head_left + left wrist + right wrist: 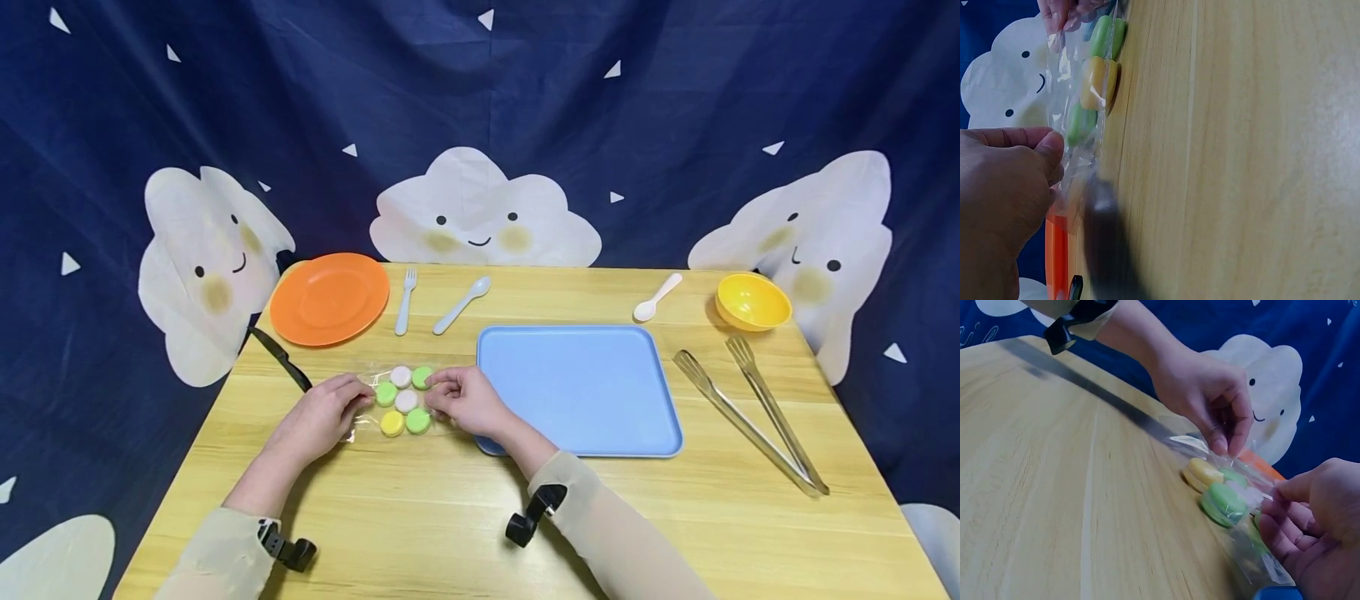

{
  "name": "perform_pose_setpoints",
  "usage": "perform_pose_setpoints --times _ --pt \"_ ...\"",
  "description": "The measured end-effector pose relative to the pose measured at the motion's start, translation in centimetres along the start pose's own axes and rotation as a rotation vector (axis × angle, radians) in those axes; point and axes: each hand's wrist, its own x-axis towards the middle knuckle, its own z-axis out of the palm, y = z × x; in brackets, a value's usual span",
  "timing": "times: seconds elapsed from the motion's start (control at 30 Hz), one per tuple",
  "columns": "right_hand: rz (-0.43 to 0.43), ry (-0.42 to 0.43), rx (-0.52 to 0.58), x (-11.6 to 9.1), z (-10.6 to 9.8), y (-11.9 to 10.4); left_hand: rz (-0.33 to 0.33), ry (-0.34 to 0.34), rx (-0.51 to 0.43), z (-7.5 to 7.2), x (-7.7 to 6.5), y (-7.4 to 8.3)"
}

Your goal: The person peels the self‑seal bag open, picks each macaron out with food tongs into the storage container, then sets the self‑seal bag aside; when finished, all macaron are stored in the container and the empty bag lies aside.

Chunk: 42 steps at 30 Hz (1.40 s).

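A clear plastic bag (pixel 1063 81) holds several macarons in green, yellow and pale pinkish white, lying flat on the table. My left hand (pixel 318 417) pinches the bag's left side between thumb and forefinger. On the opposite side, my right hand (pixel 468 400) grips the plastic with its thumb and fingers, beside a green macaron (pixel 418 421). A yellow macaron (pixel 1202 475) sits near the bag's front edge, with a pale macaron (pixel 401 377) toward the back. In the right wrist view, both hands hold the bag with the macarons between them.
A blue tray (pixel 577 392) lies right of the bag, partly under my right forearm. Metal tongs (pixel 757 417), a yellow bowl (pixel 753 302) and a white spoon (pixel 657 298) are farther right. Behind are an orange plate (pixel 330 300), grey fork (pixel 406 302), grey spoon (pixel 461 306) and black knife (pixel 279 357).
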Motion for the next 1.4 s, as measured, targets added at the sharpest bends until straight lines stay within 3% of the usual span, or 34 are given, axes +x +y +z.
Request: perform_pose_setpoints --times 0.43,0.63,1.03,1.4 --pt "-0.032 0.025 -0.099 -0.5 -0.5 -0.4 -0.066 -0.026 -0.019 -0.1 0.0 0.0" --pt "-0.035 0.023 -0.108 -0.7 -0.9 -0.5 -0.055 -0.006 -0.021 -0.1 -0.1 0.1" --pt "-0.085 0.049 -0.313 -1.1 -0.3 -0.7 -0.024 0.022 -0.015 -0.2 -0.2 0.2" --pt "-0.129 0.068 -0.422 -1.9 -1.8 -1.0 -0.014 0.043 -0.010 -0.1 -0.3 -0.2"
